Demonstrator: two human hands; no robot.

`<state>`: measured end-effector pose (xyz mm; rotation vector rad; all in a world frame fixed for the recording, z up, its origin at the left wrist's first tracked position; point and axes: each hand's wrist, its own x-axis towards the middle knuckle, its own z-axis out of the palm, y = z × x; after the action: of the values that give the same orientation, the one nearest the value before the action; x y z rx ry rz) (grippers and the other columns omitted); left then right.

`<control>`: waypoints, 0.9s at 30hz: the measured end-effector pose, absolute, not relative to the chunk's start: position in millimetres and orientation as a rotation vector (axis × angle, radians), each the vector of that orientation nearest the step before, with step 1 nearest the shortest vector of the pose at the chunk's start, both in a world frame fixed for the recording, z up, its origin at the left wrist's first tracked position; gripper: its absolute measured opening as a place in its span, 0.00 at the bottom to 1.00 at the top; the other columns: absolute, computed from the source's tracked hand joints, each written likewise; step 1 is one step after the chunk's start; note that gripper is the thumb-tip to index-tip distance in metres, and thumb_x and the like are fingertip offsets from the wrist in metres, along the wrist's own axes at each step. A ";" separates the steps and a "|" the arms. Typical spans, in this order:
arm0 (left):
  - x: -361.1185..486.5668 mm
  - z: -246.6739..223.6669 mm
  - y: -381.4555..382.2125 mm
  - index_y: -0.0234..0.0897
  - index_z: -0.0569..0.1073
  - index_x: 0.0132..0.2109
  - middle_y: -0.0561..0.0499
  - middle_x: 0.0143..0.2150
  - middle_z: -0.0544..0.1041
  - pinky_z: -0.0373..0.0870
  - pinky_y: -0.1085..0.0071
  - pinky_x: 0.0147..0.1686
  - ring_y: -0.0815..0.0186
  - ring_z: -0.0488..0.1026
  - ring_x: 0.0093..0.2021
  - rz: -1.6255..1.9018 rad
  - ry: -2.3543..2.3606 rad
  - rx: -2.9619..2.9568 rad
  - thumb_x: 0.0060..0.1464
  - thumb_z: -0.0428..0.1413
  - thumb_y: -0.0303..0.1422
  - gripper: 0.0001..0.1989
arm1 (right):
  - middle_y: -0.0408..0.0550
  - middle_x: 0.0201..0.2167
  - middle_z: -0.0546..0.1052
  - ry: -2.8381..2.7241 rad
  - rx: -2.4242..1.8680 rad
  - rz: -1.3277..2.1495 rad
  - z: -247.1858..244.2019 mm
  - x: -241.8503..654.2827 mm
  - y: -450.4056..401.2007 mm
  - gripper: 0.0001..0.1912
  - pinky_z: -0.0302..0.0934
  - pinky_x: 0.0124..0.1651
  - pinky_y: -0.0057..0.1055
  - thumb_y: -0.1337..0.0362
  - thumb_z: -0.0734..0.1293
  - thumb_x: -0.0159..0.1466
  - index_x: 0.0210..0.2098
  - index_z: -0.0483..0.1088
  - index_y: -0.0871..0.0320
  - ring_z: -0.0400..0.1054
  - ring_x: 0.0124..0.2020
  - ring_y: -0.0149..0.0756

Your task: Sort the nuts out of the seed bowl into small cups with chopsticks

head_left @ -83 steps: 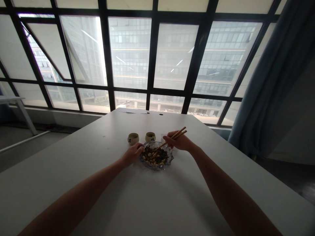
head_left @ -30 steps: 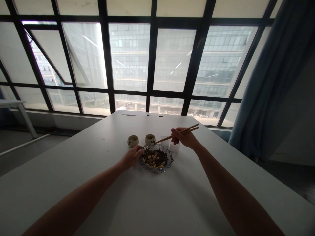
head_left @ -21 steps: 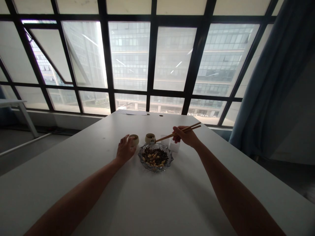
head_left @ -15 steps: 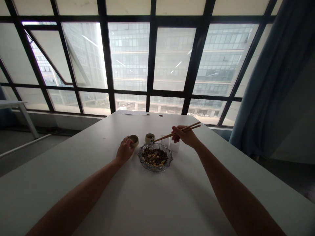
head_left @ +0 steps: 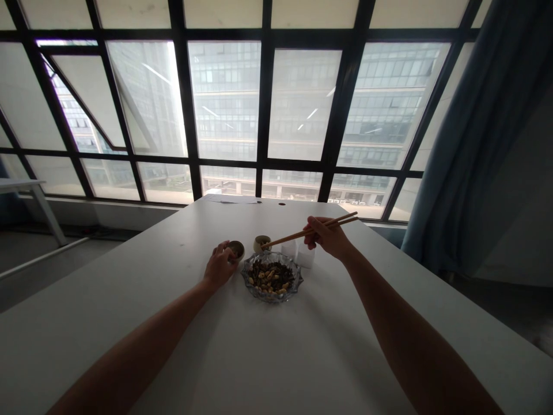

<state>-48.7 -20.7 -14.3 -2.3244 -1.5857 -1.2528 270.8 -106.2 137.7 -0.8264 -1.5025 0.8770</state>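
Observation:
My left hand (head_left: 220,264) grips a small round cup (head_left: 237,251) by its side, left of the glass bowl. In my right hand (head_left: 325,236) is a pair of wooden chopsticks (head_left: 294,236), their tips pointing left at the front of a second small cup (head_left: 258,241). Whether the tips pinch anything is too small to tell. Just below lies the scalloped clear glass bowl (head_left: 298,282), holding dark seeds (head_left: 263,268) mixed with peanuts (head_left: 270,276). Two white block-like objects (head_left: 306,257) stand behind the bowl's right side, partly behind the chopsticks and hand.
All of this stands on a long white table (head_left: 268,351). A thin flat sheet (head_left: 233,199) lies at its far end, before large black-framed windows (head_left: 227,104). A blue curtain (head_left: 458,144) hangs at the right; another white table (head_left: 26,185) stands at the left.
The chopsticks' tips have shifted slightly left and my right hand has moved a little to the right. The cup in my left hand is now more tilted toward the bowl.

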 end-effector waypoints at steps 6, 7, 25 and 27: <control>-50.7 -17.5 -18.3 0.38 0.75 0.38 0.39 0.62 0.72 0.70 0.51 0.59 0.48 0.71 0.60 -1.331 -1.590 -2.336 0.49 0.61 0.28 0.07 | 0.51 0.18 0.78 -1.435 -1.075 0.496 128.7 281.1 -97.2 0.32 0.66 0.17 0.28 0.34 0.71 0.54 0.26 0.74 0.60 0.71 0.16 0.35; -50.9 -17.9 -18.1 0.38 0.75 0.39 0.39 0.62 0.72 0.71 0.51 0.59 0.48 0.70 0.60 -1.338 -1.591 -2.333 0.49 0.61 0.28 0.08 | 0.51 0.18 0.78 -1.423 -1.088 0.464 126.7 282.9 -95.3 0.32 0.66 0.17 0.28 0.33 0.70 0.54 0.26 0.74 0.60 0.71 0.16 0.35; -52.3 -31.6 -8.9 0.36 0.68 0.57 0.33 0.66 0.67 0.67 0.49 0.61 0.44 0.65 0.67 -1.221 -1.672 -2.344 0.55 0.58 0.34 0.23 | 0.53 0.20 0.79 -1.535 -1.258 0.223 101.7 299.7 -77.3 0.34 0.67 0.20 0.28 0.32 0.63 0.60 0.25 0.70 0.59 0.73 0.17 0.36; -50.1 -29.3 -11.3 0.34 0.67 0.58 0.31 0.67 0.65 0.67 0.48 0.60 0.43 0.66 0.66 -1.241 -1.687 -2.320 0.57 0.57 0.35 0.23 | 0.53 0.20 0.79 -1.558 -1.285 0.229 101.6 299.6 -77.7 0.34 0.66 0.20 0.28 0.32 0.64 0.59 0.24 0.71 0.59 0.74 0.17 0.36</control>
<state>-50.1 -11.3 -29.3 -2.3195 -1.6874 -1.2414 299.6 -77.7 101.6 -1.2854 -1.5578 0.2293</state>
